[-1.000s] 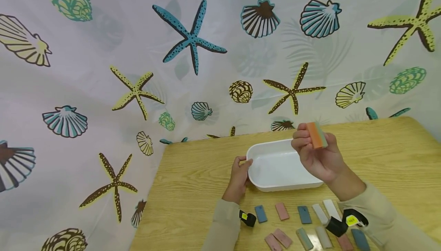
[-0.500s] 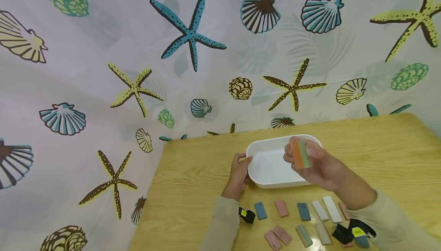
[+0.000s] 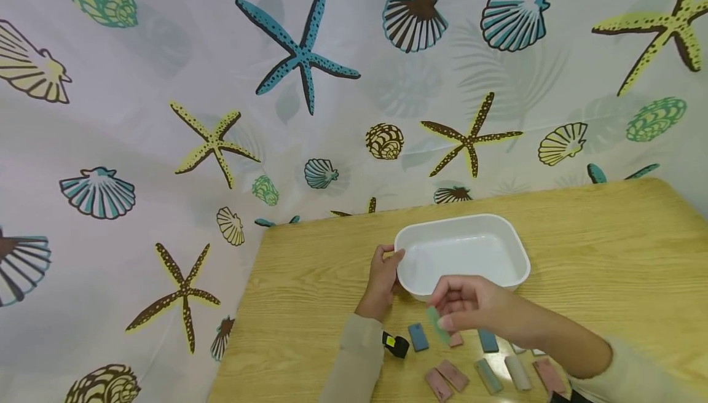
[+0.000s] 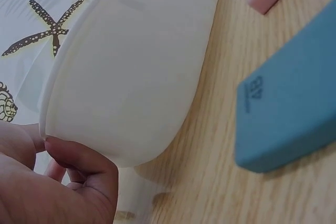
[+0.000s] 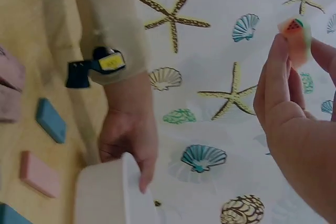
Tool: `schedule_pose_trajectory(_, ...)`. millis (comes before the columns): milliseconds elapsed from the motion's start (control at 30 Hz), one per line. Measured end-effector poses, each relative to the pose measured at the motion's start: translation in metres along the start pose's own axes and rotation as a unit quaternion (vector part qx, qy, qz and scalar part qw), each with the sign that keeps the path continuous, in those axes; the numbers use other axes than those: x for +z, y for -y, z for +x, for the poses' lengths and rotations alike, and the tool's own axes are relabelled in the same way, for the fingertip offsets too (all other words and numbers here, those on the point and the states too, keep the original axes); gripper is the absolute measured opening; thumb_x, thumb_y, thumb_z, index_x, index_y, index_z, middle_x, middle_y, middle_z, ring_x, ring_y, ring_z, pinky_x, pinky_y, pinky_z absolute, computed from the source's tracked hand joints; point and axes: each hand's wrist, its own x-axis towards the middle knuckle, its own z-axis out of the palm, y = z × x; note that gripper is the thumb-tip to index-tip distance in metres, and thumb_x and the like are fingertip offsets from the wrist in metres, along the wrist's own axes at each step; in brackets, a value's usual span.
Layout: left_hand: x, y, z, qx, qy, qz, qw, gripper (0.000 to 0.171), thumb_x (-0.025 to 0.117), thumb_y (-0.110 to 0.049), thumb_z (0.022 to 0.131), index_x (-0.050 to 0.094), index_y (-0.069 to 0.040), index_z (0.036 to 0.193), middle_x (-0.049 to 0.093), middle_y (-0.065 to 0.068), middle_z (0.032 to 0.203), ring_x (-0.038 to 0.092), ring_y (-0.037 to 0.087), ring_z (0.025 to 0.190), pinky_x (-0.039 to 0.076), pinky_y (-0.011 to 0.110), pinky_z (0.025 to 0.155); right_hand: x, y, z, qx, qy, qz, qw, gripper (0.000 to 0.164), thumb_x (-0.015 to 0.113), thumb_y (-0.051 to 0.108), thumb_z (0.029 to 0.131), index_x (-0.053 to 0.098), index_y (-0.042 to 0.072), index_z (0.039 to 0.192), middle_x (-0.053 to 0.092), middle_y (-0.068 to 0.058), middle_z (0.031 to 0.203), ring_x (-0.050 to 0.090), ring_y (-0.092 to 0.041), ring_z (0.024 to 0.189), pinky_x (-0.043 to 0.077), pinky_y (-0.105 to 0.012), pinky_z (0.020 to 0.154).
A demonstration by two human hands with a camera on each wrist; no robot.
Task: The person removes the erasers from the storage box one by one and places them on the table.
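Observation:
My left hand [image 3: 383,277] holds the left end of a white plastic tub [image 3: 459,262]; in the left wrist view its thumb and fingers pinch the rim. Between thumb and fingertips, my right hand [image 3: 470,305] pinches a small green and orange eraser [image 3: 437,324]. That hand is raised in front of the tub's near side, above the erasers on the table. In the right wrist view a small watermelon-like print shows on the held eraser [image 5: 296,40]. No object is seen inside the tub.
Several erasers lie in loose rows on the wooden table [image 3: 310,280], among them a blue eraser [image 3: 418,336], a pink eraser [image 3: 455,375] and a green eraser [image 3: 489,376]. My right forearm covers some. A shell-patterned curtain [image 3: 332,114] hangs behind.
My right hand has moved left and down with the eraser, from over the tub's right side to its near edge, and has turned. My left hand stays on the rim.

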Motion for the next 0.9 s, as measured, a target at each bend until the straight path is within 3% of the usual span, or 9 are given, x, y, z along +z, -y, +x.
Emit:
schedule_pose_trajectory(133,0.001,-0.001,0.001,0.003,-0.001,-0.001,1.0000,0.029,0.063,-0.026,0.089,0.051,-0.014,0.112,0.063,0.009,0.092,0.062,0.016,0.060,0.047,0.026,0.047,0.012,-0.034,0.000,0.085,-0.010,-0.061,0.994,0.021,0.060,0.007,0.089,0.053,-0.004,0.105,0.058,-0.014,0.098,0.057,-0.018,0.086,0.050,-0.027,0.074)
schedule_pose_trajectory(233,0.001,0.000,0.001,0.001,0.000,-0.001,1.0000,0.029,0.063,-0.026,0.089,0.051,-0.013,0.112,0.063,0.009,0.092,0.063,0.016,0.060,0.048,0.027,0.047,0.022,-0.062,-0.001,0.122,-0.035,-0.134,0.983,0.016,0.064,0.008,0.084,0.056,0.001,0.096,0.060,-0.008,0.086,0.058,-0.015,0.076,0.050,-0.023,0.066)
schedule_pose_trajectory(367,0.000,0.001,0.002,-0.001,0.002,0.002,1.0000,0.030,0.063,-0.027,0.089,0.051,-0.013,0.113,0.063,0.010,0.093,0.063,0.016,0.061,0.048,0.027,0.047,0.035,-0.090,0.000,0.142,-0.047,-0.218,0.964,0.012,0.066,0.009,0.079,0.058,0.009,0.087,0.058,0.002,0.074,0.055,-0.008,0.065,0.047,-0.022,0.058)
schedule_pose_trajectory(567,-0.001,0.001,0.003,0.006,0.000,0.022,0.9997,0.032,0.064,-0.030,0.089,0.051,-0.014,0.114,0.062,0.008,0.092,0.059,0.014,0.060,0.044,0.025,0.046,0.053,-0.112,0.011,0.130,-0.053,-0.258,0.956,0.009,0.066,0.010,0.082,0.057,0.011,0.080,0.054,0.009,0.069,0.049,-0.003,0.061,0.043,-0.022,0.055)
schedule_pose_trajectory(667,-0.002,0.002,0.003,0.006,0.002,0.028,0.9996,0.031,0.064,-0.029,0.089,0.052,-0.015,0.113,0.062,0.008,0.090,0.057,0.014,0.057,0.043,0.026,0.046,0.060,-0.119,0.019,0.145,-0.067,-0.293,0.943,0.013,0.066,0.009,0.081,0.055,0.013,0.075,0.049,0.009,0.064,0.045,-0.003,0.056,0.039,-0.021,0.051)
schedule_pose_trajectory(800,-0.002,0.002,0.002,0.010,0.007,0.031,0.9994,0.031,0.063,-0.029,0.089,0.051,-0.015,0.114,0.063,0.007,0.088,0.057,0.013,0.055,0.042,0.027,0.045,0.067,-0.124,0.027,0.177,-0.078,-0.359,0.913,0.017,0.066,0.012,0.080,0.051,0.017,0.073,0.046,0.009,0.061,0.043,-0.005,0.052,0.037,-0.023,0.047)
schedule_pose_trajectory(900,-0.002,0.002,0.002,0.013,0.007,0.033,0.9993,0.031,0.063,-0.030,0.089,0.051,-0.014,0.114,0.062,0.007,0.089,0.057,0.013,0.055,0.042,0.026,0.044,0.070,-0.125,0.031,0.202,-0.088,-0.373,0.901,0.016,0.065,0.016,0.081,0.052,0.019,0.073,0.049,0.008,0.063,0.045,-0.008,0.052,0.038,-0.026,0.047)
